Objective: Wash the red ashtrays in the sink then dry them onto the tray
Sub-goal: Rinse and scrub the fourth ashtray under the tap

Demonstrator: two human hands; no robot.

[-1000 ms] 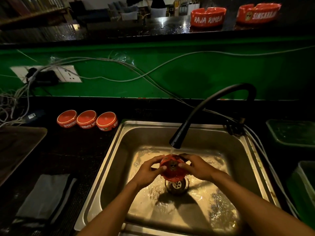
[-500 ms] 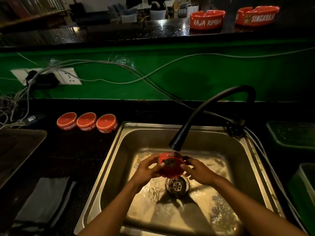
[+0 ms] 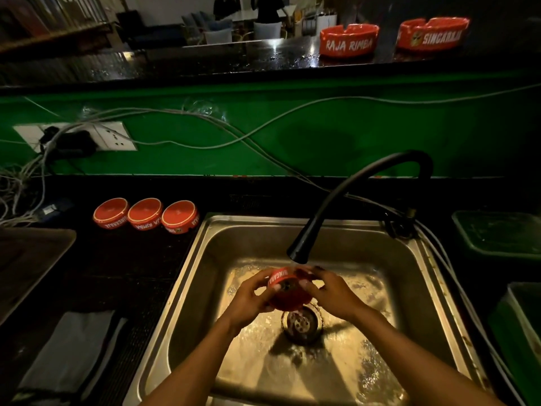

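Red ashtray (image 3: 285, 288) sits under my faucet (image 3: 297, 254), gripped by my left hand (image 3: 248, 300) and right hand (image 3: 333, 291) over the sink (image 3: 409, 288).

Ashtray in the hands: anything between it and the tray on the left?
Nothing visible blocks it. The ashtray is held by the left hand and right hand over the sink; bare dark counter lies before the tray.

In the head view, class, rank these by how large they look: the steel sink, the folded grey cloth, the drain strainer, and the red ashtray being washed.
1. Steel sink, clearly largest.
2. Folded grey cloth.
3. Red ashtray and drain strainer: they look about alike, and hands cover part of the ashtray, so no ranking.
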